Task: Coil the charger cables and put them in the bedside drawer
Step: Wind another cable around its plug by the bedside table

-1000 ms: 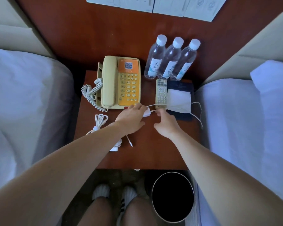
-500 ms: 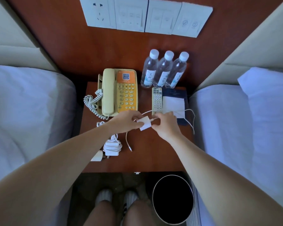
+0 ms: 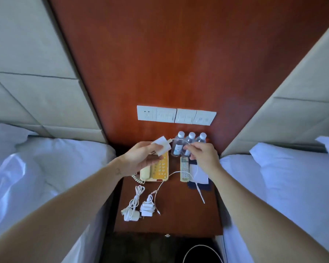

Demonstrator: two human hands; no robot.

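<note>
My left hand [image 3: 141,158] holds a white charger plug [image 3: 162,146] up above the phone. My right hand [image 3: 202,154] pinches that charger's white cable [image 3: 179,172] close to the plug; the cable droops in loops down onto the bedside table [image 3: 179,219], one end lying near the table's right side. Two coiled white chargers rest near the table's front left: one [image 3: 132,205] with a bundled cord and one [image 3: 147,208] with the cord wrapped round its plug. A small drawer knob [image 3: 167,235] shows under the table's front edge.
A beige and orange phone [image 3: 156,173], a remote [image 3: 184,170], a dark folder with white paper [image 3: 199,177] and three water bottles [image 3: 191,138] stand at the back of the table. Wall sockets [image 3: 176,115] sit above. Beds flank both sides; a black bin [image 3: 202,255] stands below.
Both hands have lifted the plug and cable up off the table towards the bottles. The camera has tilted upward, showing more wall.
</note>
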